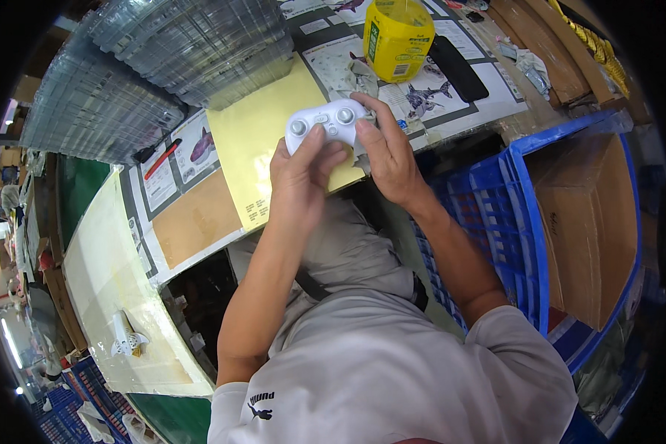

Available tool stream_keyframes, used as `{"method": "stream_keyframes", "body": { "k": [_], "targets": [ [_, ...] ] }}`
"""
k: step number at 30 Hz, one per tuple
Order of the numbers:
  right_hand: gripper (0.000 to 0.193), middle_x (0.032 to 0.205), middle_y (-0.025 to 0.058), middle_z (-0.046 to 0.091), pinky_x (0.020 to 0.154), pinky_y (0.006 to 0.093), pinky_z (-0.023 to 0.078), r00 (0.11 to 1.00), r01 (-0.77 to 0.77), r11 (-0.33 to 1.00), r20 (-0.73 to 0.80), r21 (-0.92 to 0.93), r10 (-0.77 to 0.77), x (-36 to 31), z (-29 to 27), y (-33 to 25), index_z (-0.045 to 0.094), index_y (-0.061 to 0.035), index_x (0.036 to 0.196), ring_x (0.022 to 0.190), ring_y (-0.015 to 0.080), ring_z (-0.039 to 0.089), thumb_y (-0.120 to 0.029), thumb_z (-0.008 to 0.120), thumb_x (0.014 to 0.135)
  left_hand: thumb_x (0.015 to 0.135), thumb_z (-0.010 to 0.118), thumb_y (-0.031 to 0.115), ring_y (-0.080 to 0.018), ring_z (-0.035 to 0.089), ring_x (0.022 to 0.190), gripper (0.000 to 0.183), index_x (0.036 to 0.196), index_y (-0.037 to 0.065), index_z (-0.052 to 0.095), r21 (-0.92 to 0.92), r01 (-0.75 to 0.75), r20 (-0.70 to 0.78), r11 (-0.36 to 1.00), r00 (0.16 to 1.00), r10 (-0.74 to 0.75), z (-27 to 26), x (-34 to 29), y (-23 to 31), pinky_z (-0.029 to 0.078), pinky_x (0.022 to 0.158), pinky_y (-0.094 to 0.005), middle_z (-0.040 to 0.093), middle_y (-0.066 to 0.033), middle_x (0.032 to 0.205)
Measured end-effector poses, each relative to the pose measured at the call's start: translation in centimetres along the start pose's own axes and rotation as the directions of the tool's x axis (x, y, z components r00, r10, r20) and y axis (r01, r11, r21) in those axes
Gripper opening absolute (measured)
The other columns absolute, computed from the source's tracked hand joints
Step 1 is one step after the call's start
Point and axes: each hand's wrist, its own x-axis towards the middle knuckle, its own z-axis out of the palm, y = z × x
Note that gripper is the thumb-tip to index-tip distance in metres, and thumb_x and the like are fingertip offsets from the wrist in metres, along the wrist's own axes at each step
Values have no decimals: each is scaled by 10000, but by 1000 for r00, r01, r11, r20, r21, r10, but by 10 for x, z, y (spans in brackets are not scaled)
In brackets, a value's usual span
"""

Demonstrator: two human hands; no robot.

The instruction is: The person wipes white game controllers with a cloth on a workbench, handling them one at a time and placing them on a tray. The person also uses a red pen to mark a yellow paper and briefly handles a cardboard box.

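Note:
A white remote control (324, 132) shaped like a gamepad, with two grey sticks and small buttons between them, is held above the table edge. My left hand (303, 164) grips its left side, the thumb lying on its face. On the other side my right hand (389, 154) is closed round the remote, thumb near its right stick. A greyish scrap of cloth (362, 160) hangs beside the right hand's fingers; part of it is hidden. Under the remote lies a yellow sheet (255, 133) on the table.
Stacked clear plastic trays (192, 48) rise at the far left, near a red-handled tool (163, 159). A yellow tub (398, 43) and a black phone-like slab (459, 68) stand far right. A blue crate (522, 222) holds cardboard. A small white toy (128, 337) lies left.

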Motion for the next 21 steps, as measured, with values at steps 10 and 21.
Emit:
{"method": "stream_keyframes", "body": {
  "k": [10, 21],
  "targets": [
    [437, 850, 8, 616, 443, 210, 393, 795, -600, 760, 287, 248, 534, -4, -10, -12, 562, -37, 1386, 552, 48, 494, -367, 489, 1109, 1026, 685, 165, -189, 731, 925, 280, 1232, -5, 602, -55, -62, 74, 997, 995, 66, -11, 7, -12, 652, 860, -332, 721, -117, 1091],
    [423, 857, 27, 624, 487, 209, 423, 860, -508, 814, 230, 284, 456, -15, -4, -6, 530, -2, 1375, 568, 44, 514, -326, 525, 1103, 982, 735, 142, -209, 705, 963, 366, 1236, -16, 525, -92, -64, 105, 994, 992, 73, -13, 6, -8, 619, 890, -388, 682, -126, 1110]
  ]
}}
